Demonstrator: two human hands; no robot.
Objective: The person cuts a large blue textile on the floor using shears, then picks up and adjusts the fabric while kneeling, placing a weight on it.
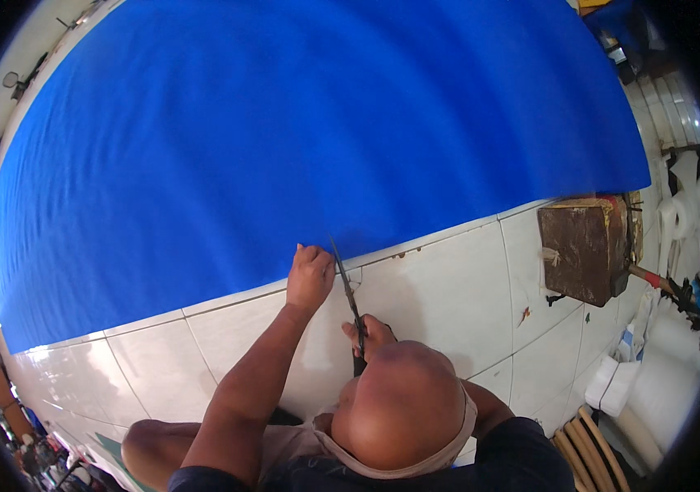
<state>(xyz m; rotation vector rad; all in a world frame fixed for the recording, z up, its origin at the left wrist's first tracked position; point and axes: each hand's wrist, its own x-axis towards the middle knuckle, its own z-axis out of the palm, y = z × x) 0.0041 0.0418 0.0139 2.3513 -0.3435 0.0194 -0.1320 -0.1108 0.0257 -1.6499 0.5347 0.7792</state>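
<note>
A wide sheet of blue fabric [301,148] lies spread over the white tiled floor [440,295], with shallow ripples across it. At its near edge my left hand [311,275] is closed, fingers curled down on the cloth's border. My right hand [373,334] grips a pair of long dark scissors [347,289] by the handles. The blades point away from me, and their tips reach the fabric's edge just right of my left hand. They look nearly closed. Whether cloth lies between the blades is too small to tell.
A worn brown block [584,250] stands at the right, touching the fabric's near right corner. Beyond it are a red-banded stick [652,279], white rolls [670,394] and several tan tubes [588,451]. Mixed clutter lines the far left. My bent knee [153,447] rests at the lower left.
</note>
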